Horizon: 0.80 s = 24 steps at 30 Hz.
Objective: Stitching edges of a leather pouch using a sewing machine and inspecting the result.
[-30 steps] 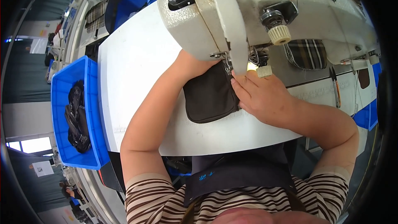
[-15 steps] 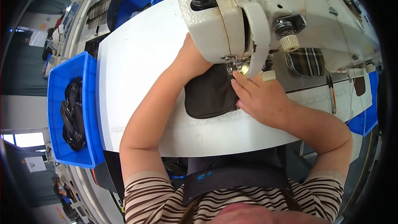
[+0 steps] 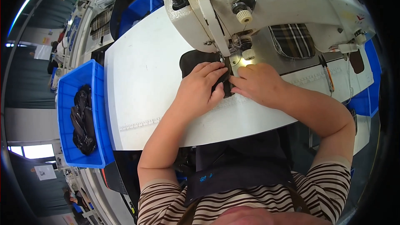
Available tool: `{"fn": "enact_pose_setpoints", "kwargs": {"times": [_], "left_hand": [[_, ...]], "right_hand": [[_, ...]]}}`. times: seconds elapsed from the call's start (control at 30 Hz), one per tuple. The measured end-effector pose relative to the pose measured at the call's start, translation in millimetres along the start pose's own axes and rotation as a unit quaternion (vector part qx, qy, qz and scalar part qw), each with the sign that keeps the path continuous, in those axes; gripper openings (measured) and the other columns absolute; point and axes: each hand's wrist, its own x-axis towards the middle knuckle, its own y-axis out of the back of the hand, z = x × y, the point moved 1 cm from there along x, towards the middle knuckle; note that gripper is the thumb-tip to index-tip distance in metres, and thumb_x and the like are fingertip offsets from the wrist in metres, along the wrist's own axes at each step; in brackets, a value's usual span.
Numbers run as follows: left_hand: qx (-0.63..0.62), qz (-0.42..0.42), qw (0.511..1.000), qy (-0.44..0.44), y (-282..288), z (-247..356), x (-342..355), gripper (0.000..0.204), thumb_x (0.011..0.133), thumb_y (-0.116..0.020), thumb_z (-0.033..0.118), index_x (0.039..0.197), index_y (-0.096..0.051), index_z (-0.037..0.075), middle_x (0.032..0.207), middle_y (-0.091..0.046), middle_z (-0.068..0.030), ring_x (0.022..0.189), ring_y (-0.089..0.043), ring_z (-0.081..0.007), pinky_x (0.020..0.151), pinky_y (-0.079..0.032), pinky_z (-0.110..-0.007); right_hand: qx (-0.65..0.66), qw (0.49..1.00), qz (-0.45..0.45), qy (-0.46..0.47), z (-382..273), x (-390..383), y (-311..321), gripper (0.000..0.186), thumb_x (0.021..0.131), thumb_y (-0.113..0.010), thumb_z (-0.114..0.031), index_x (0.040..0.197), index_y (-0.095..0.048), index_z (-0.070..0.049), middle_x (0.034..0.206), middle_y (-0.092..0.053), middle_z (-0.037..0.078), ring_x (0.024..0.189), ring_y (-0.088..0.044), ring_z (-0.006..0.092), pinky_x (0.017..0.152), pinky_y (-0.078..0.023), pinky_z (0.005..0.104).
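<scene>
A dark brown fabric piece (image 3: 192,61) with rounded corners lies under the needle area of a white sewing machine (image 3: 189,29). My left hand (image 3: 200,87) rests across its near part, fingers bent over the cloth and thumb drawn in beside them. My right hand (image 3: 261,85) is closed at the piece's right edge, pinching a narrow dark strip (image 3: 227,88) just in front of the presser foot. Both hands' fingertips nearly meet there. The cloth beneath my left palm is hidden. A small lamp lights the spot by the needle.
On the machine bed lies a plaid fabric piece (image 3: 293,41). Orange-handled snips (image 3: 328,75) and a small brown piece (image 3: 356,61) are farther right. A blue bin (image 3: 104,116) with dark items stands left of the white table (image 3: 137,79); other blue bins (image 3: 143,6) stand behind and right.
My left hand has come from behind the machine head to the near side of the fabric, now lying over it. The fabric has shifted farther back. My right hand stays near the needle.
</scene>
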Motion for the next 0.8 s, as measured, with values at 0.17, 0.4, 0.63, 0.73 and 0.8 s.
{"fn": "enact_pose_setpoints", "kwargs": {"times": [0.17,0.4,0.63,0.73,0.8], "left_hand": [[0.008,0.013,1.0,0.002,-4,0,0,0.032,0.091,-0.062,0.013,0.119,-0.072,0.001,0.128,-0.07,-0.0127,0.118,-0.063,-0.0346,0.101,-0.052,-0.042],[0.058,0.027,0.998,0.003,-13,11,-2,0.035,0.087,-0.067,0.013,0.12,-0.072,0.001,0.13,-0.069,-0.0102,0.119,-0.062,-0.032,0.1,-0.054,-0.04],[0.042,-0.011,0.999,0.015,-8,18,-7,0.051,0.08,-0.072,0.013,0.129,-0.068,-0.002,0.133,-0.066,-0.0108,0.12,-0.06,-0.0311,0.099,-0.055,-0.039],[0.061,0.002,0.998,0.008,-12,19,-6,0.053,0.079,-0.071,0.011,0.13,-0.067,-0.002,0.132,-0.066,-0.01,0.116,-0.061,-0.0297,0.098,-0.055,-0.038],[0.071,0.012,0.997,0.009,-13,18,-6,0.054,0.078,-0.071,0.011,0.13,-0.067,-0.002,0.132,-0.067,-0.0092,0.114,-0.061,-0.0284,0.097,-0.055,-0.037]], "right_hand": [[-0.004,1.0,-0.022,-0.005,-4,1,3,0.026,0.09,-0.075,-0.033,0.104,-0.069,-0.013,0.083,-0.059,0.003,0.08,-0.066,0.0212,0.066,-0.052,0.037],[-0.017,0.996,-0.084,-0.025,-4,0,5,0.024,0.089,-0.075,-0.033,0.101,-0.071,-0.012,0.088,-0.062,0.003,0.086,-0.066,0.0211,0.071,-0.053,0.0361],[-0.046,0.998,0.026,0.023,-9,5,10,0.024,0.079,-0.081,-0.029,0.093,-0.072,-0.011,0.106,-0.062,0.003,0.101,-0.059,0.0212,0.084,-0.049,0.0379],[-0.056,0.998,0.019,0.02,-9,6,11,0.024,0.079,-0.081,-0.029,0.092,-0.072,-0.01,0.107,-0.064,0.003,0.1,-0.059,0.0206,0.083,-0.049,0.0372],[-0.051,0.998,0.013,0.017,-8,7,11,0.024,0.079,-0.081,-0.029,0.093,-0.073,-0.01,0.108,-0.064,0.003,0.1,-0.06,0.0209,0.083,-0.048,0.0376]]}}
